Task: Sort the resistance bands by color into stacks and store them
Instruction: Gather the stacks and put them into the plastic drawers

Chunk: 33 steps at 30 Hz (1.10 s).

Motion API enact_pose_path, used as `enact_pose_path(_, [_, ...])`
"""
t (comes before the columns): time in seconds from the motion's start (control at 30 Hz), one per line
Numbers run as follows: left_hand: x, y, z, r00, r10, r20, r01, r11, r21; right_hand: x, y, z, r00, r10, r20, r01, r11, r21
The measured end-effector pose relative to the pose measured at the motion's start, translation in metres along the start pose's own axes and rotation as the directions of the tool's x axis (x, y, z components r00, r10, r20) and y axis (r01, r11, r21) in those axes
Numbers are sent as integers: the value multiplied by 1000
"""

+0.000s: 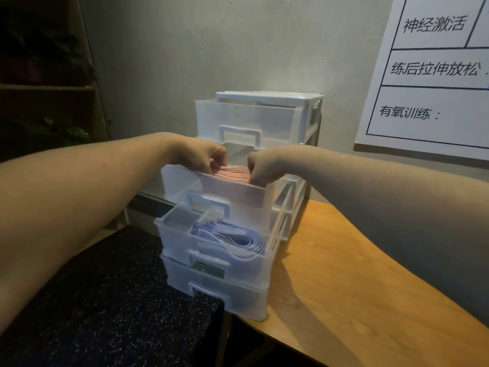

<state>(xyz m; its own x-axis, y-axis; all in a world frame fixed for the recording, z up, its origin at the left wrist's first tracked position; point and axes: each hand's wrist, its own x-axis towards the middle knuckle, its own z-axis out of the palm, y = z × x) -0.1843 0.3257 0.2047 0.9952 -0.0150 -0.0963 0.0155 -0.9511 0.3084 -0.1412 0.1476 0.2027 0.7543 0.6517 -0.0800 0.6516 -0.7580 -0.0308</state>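
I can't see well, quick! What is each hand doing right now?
Left hand: fingers curled, gripping the pink bands in the second drawer.
Right hand: fingers curled, gripping the other end of the same pink bands.

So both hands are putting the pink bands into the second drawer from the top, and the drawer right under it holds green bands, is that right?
Not quite. In the head view, both hands, left hand and right hand, are at the pink bands in the second drawer from the top, but the drawer under it holds pale purple bands, not green.
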Motion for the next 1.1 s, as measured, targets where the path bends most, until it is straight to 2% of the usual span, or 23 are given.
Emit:
enact_pose_path(0.17, [-3,-1,-2,994,-57,97,58,998,-4,-7,0,-2,998,-51,48,51,999,7])
enact_pose_path(0.27, [-12,3,-4,972,-107,211,143,975,-167,-9,6,-1,992,-94,78,89,994,70])
enact_pose_path(0.4, [-13,-2,-2,981,-114,155,140,976,-169,-13,11,4,992,-110,-56,119,973,196])
enact_pose_path(0.6, [-21,6,1,999,-20,34,24,992,-122,-22,22,11,953,-130,-274,210,935,285])
enact_pose_path(0.77, [-30,28,-2,993,97,-70,-104,988,-112,-46,43,9,885,-162,-435,309,906,290])
enact_pose_path(0.93, [-31,82,0,948,261,-181,-274,960,-52,-82,83,5,870,-156,-468,324,896,303])
enact_pose_path(1.1, [-25,160,20,895,411,-172,-420,907,-22,-133,145,15,909,-54,-414,200,927,318])
